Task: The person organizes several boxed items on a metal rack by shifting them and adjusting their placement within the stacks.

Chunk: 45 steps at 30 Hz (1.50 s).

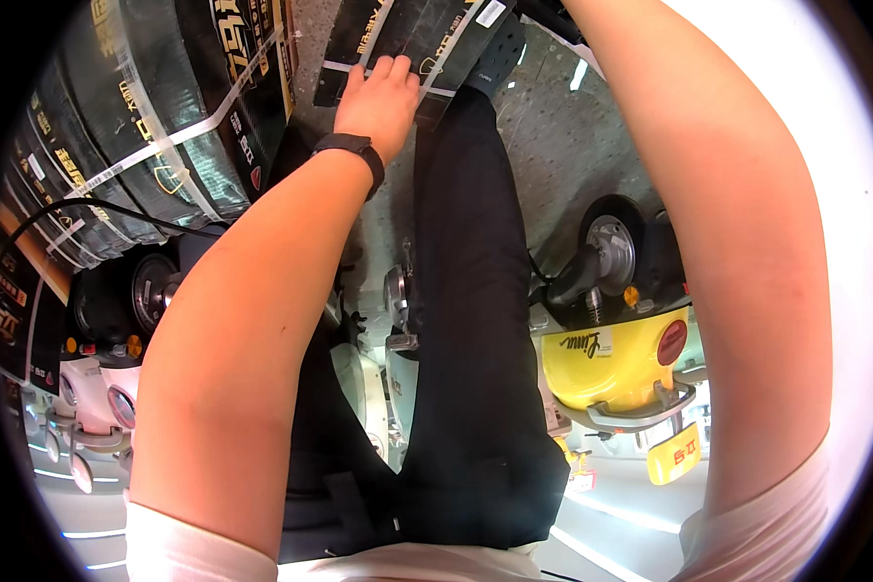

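At the top of the view a black carton (pixel 418 29) with yellow printing lies on the concrete floor, crossed by pale packing straps. My left hand (pixel 378 102), with a black band on the wrist, is at its near side. The fingers are bent over the white strap (pixel 440 91), which runs in on one side of the hand and out on the other; the fingertips are hidden. My right forearm reaches up along the right side and leaves the picture at the top, so my right hand is out of view. A grey perforated clog (pixel 500 58) on my foot is close beside the carton.
Strapped black cartons (pixel 182 80) are stacked at the left, with a black cable (pixel 80 206) across them. A yellow scooter (pixel 604 364) and its rear wheel (pixel 611 244) are at the right. Pink scooters (pixel 91 389) stand at the lower left.
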Motion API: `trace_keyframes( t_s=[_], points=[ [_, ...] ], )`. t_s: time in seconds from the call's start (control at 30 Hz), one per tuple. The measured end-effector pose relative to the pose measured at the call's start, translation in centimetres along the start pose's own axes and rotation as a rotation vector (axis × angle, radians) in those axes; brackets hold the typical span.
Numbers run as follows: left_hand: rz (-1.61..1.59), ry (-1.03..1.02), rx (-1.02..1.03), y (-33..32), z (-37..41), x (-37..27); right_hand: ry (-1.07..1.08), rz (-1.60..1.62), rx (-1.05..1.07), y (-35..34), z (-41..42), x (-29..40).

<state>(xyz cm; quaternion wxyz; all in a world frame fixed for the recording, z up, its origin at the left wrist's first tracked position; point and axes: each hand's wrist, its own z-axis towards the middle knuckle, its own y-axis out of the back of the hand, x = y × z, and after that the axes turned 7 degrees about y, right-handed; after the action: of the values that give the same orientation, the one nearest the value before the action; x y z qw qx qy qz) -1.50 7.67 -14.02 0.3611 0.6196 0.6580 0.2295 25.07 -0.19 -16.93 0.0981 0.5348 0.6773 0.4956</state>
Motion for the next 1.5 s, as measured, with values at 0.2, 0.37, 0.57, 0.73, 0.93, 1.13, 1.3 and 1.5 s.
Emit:
trace_keyframes(
  t_s=[0.2, 0.37, 0.57, 0.73, 0.93, 1.13, 1.3, 1.5],
  points=[
    [0.022, -0.066, -0.022, 0.0, 0.9, 0.2, 0.051, -0.121, 0.17, 1.0, 0.9, -0.1],
    [-0.02, -0.063, 0.365, 2.3, 3.0, 0.4, 0.012, -0.217, 0.251, 1.7, 2.0, -0.1],
    [-0.129, 0.021, 0.496, 2.8, 4.7, 1.0, -0.078, 0.15, 0.488, 3.0, 1.8, 1.2],
    [-0.273, 0.072, 0.354, 0.7, 4.2, 1.0, 0.003, -0.006, 0.369, 1.2, 3.1, -0.9],
    [-0.741, 0.498, -0.338, -1.8, -1.0, -2.7, -0.004, -0.063, 0.345, 0.4, 2.9, -1.1],
    [-2.137, 1.581, -0.206, -3.0, 0.6, -4.4, -0.027, -0.002, 0.357, 1.3, 2.5, -0.2],
    [-2.094, 1.753, -0.192, -1.3, 2.8, -4.0, -0.038, -0.042, 0.32, 0.6, 2.7, -0.6],
    [-2.467, 1.566, -0.174, -1.7, 3.7, -3.1, -0.093, 0.03, 0.341, 1.6, 2.3, 0.4]
  ],
)
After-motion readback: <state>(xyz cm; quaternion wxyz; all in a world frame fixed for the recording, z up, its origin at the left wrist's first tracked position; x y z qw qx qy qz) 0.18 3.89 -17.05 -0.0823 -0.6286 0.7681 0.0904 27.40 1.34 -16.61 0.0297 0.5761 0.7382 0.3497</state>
